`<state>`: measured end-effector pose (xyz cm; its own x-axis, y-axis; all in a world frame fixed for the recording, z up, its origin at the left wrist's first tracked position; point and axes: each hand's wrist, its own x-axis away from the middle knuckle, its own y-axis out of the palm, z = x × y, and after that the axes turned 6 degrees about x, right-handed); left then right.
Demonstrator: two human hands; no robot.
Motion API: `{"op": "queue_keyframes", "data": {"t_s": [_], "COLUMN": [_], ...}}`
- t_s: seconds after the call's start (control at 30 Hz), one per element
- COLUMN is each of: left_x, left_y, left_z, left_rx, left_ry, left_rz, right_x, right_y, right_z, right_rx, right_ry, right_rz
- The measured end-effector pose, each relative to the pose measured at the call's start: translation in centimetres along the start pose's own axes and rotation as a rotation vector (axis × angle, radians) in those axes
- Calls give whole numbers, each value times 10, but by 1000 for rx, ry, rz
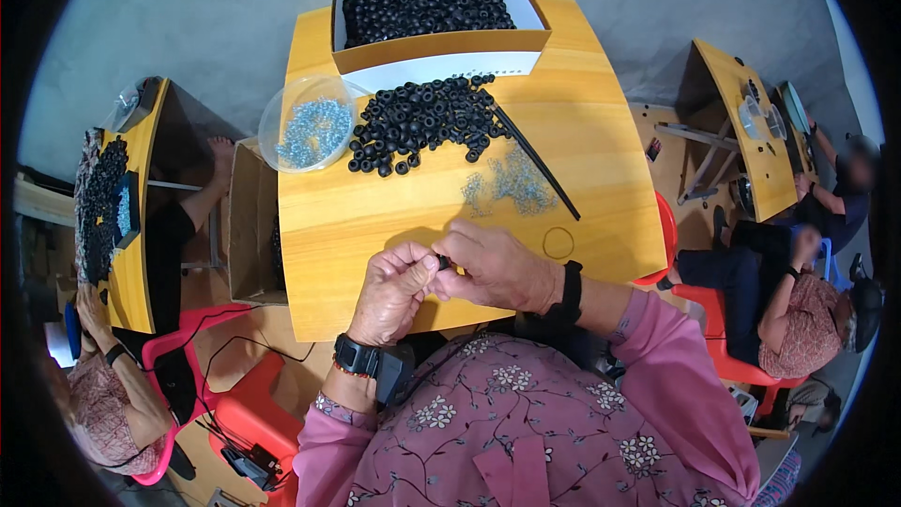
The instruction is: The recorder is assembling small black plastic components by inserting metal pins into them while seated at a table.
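Over the near edge of the yellow wooden table (601, 141), my left hand (389, 293) and my right hand (497, 268) meet. Between their fingertips they pinch a small black ring (443, 263). A heap of black rings (422, 122) lies on the table farther back. To its right lies a small pile of silvery metal bits (511, 183). A long black rod (535, 161) slants across the table beside them. At the heap's left stands a clear round bowl (310, 122) with more silvery bits.
A cardboard box (436, 9) full of black rings stands at the table's far edge. An open carton (251, 221) sits on the floor at left. Other people work at yellow tables (141, 216) left and right (751, 122). Red chairs (253, 404) stand nearby.
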<state>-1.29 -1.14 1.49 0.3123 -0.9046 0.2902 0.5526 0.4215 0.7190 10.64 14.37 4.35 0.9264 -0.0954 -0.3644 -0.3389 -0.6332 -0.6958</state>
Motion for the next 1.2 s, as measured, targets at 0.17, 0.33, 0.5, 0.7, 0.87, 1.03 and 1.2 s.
{"op": "queue_keyframes", "data": {"t_s": [0.17, 0.33, 0.5, 0.7, 0.87, 1.03, 1.2], "left_x": [-1, -2, -2, 5, 14, 20, 17], "left_y": [-4, -6, -6, 3, -32, -71, -41], "left_z": [0, 1, -4, 10, 59, 88, 64], "left_rx": [46, 70, 103, 97, 232, 191, 43], "left_ry": [-27, -43, 3, 47, 571, 772, 757], "left_rz": [-3, -17, -43, 8, 179, 530, 596], "right_x": [-1, -1, 1, 37, 48, 31, 4], "right_y": [-1, 0, -5, -10, -24, -58, -78], "right_z": [1, 4, 1, -1, 6, 25, 61], "right_rx": [15, -5, -95, -267, -71, 34, 282], "right_ry": [-21, -41, 51, 379, 301, 419, 445], "right_rz": [-15, -41, -34, -61, 43, 88, 292]}}
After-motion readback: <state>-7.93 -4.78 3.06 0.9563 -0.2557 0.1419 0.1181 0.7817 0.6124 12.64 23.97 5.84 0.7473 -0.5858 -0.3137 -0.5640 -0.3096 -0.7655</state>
